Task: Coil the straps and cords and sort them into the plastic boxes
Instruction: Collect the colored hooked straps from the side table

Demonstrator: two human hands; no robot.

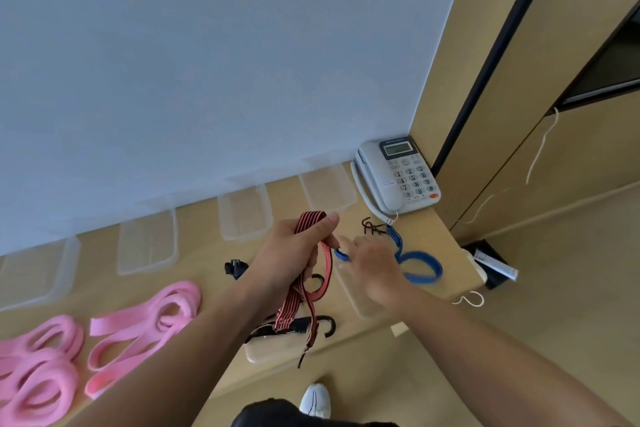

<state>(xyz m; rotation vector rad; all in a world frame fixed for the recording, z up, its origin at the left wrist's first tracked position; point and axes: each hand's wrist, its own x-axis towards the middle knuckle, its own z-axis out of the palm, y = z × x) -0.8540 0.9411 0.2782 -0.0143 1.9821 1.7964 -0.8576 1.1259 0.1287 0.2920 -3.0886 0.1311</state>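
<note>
My left hand (294,250) grips a folded red-and-black striped bungee strap (313,295); its loops hang down over the desk edge with black hooks (327,324) at the ends. My right hand (367,267) reaches out over a blue strap (420,267) lying curled on the desk, fingers spread, fingertips at one end of it. Whether it pinches the strap is blurred. Pink straps (145,319) lie coiled on the left. Clear plastic boxes (244,213) stand in a row along the wall.
A white desk phone (398,177) sits at the back right corner. Small black hooks (372,227) lie near it. A black plug-like piece (235,269) rests mid-desk. A clear lid (270,350) lies at the front edge. The desk ends just right of the blue strap.
</note>
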